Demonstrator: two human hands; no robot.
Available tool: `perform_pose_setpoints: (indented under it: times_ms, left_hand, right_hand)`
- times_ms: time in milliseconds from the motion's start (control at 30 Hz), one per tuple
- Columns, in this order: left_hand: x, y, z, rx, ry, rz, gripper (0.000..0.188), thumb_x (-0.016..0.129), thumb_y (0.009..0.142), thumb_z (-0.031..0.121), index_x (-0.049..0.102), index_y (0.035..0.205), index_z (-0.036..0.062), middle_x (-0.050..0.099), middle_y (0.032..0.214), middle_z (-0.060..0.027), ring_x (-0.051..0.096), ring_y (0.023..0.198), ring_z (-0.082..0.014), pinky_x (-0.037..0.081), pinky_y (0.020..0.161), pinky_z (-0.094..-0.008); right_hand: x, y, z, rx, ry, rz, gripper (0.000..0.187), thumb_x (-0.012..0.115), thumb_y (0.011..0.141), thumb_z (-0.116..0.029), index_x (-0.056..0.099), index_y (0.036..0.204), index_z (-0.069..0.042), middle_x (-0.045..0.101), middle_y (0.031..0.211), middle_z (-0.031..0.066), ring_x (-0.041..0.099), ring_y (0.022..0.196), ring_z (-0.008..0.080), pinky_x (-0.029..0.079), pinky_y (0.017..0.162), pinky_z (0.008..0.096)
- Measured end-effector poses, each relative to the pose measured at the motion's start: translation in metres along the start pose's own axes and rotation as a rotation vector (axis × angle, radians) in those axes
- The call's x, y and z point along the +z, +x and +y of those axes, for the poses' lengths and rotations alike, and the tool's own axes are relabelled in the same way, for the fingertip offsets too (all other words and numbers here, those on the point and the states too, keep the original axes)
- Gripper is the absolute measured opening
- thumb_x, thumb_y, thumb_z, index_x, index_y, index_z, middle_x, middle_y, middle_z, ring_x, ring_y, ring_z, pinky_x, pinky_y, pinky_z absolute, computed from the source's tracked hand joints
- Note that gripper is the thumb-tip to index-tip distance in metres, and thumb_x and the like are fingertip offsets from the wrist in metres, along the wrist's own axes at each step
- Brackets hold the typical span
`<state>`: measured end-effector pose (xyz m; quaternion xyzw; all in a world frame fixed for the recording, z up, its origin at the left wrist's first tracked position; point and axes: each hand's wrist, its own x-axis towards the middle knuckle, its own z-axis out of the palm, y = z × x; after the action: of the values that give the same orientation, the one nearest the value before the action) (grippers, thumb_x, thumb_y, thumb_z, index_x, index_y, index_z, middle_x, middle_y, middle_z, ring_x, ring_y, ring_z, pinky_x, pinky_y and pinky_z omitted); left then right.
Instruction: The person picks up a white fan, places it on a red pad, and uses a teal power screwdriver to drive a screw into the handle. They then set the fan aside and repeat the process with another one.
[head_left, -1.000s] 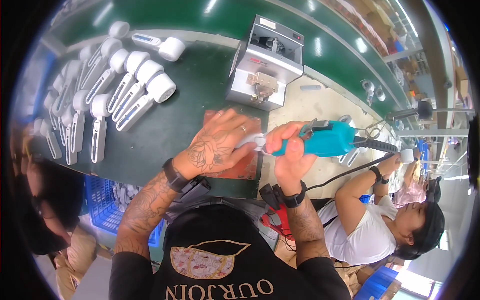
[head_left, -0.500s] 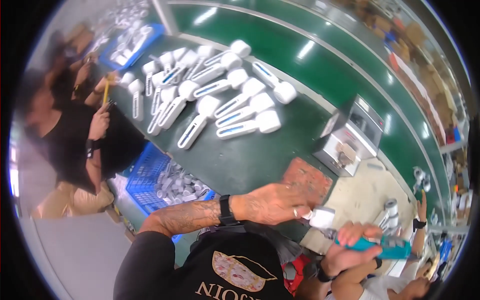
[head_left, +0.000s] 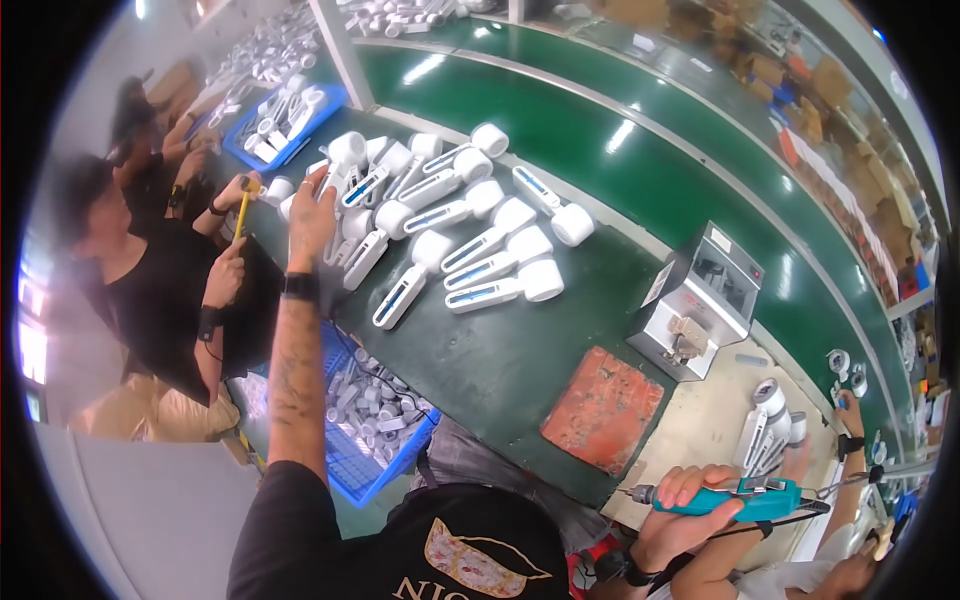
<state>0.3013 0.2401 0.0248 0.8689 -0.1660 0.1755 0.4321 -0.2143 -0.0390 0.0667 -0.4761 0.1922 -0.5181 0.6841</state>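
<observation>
My left hand (head_left: 312,222) reaches into the near-left part of a pile of white round-headed, long-handled units (head_left: 500,292). Its fingers are bent about one white unit (head_left: 347,150) at the pile's edge; the grip is partly hidden. Several units have a blue strip along the handle. At the lower right my right hand (head_left: 690,510) is wrapped round a teal electric screwdriver (head_left: 745,499). The bit points left, near a worn red pad (head_left: 604,410), and touches nothing.
A silver box-shaped machine (head_left: 700,300) stands beyond the pad. Further white units (head_left: 765,430) lie on the pale board. A blue crate (head_left: 375,468) of small grey-white parts sits below the table edge. At left, a co-worker (head_left: 165,290) holds a yellow-handled hammer (head_left: 243,208); another person's arm (head_left: 850,450) is at right.
My left hand has swung from beside the screwdriver to the pile at upper left. The white unit that was at the screwdriver's tip has gone from there. My right hand still holds the screwdriver.
</observation>
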Motion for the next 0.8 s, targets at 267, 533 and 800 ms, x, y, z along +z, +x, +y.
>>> perform_pose_setpoints:
  times_ms: [267,533,800]
  left_hand:
    - [0.015,0.030,-0.005,0.126,0.200,-0.215,0.034,0.061,0.094,0.017,0.064,0.127,0.0100,0.066,0.125,-0.0161,0.060,0.120,-0.0315,0.045,0.102,-0.0380]
    - [0.033,-0.066,0.172,0.355,-0.243,-0.106,0.024,0.059,0.096,0.011,0.067,0.116,0.0005,0.070,0.112,-0.0133,0.065,0.103,-0.0232,0.048,0.093,-0.0339]
    - [0.106,-0.199,0.259,0.639,-0.486,-0.900,0.038,0.070,0.089,0.021,0.061,0.122,0.0040,0.062,0.123,-0.0160,0.059,0.112,-0.0326,0.044,0.098,-0.0405]
  right_hand:
    - [-0.007,-0.005,-0.007,0.000,-0.119,0.011,0.057,0.045,0.098,-0.063,0.045,0.098,-0.007,0.038,0.058,0.0001,0.036,0.047,0.0111,0.032,0.046,0.0253]
    - [-0.017,-0.011,0.002,0.018,-0.255,-0.012,0.069,0.065,0.086,-0.065,0.047,0.106,-0.001,0.049,0.066,0.0056,0.051,0.056,0.0184,0.043,0.055,0.0326]
    - [-0.038,-0.021,-0.006,0.000,-0.302,0.047,0.068,0.072,0.083,-0.061,0.049,0.105,0.000,0.053,0.068,0.0067,0.055,0.059,0.0188,0.046,0.057,0.0323]
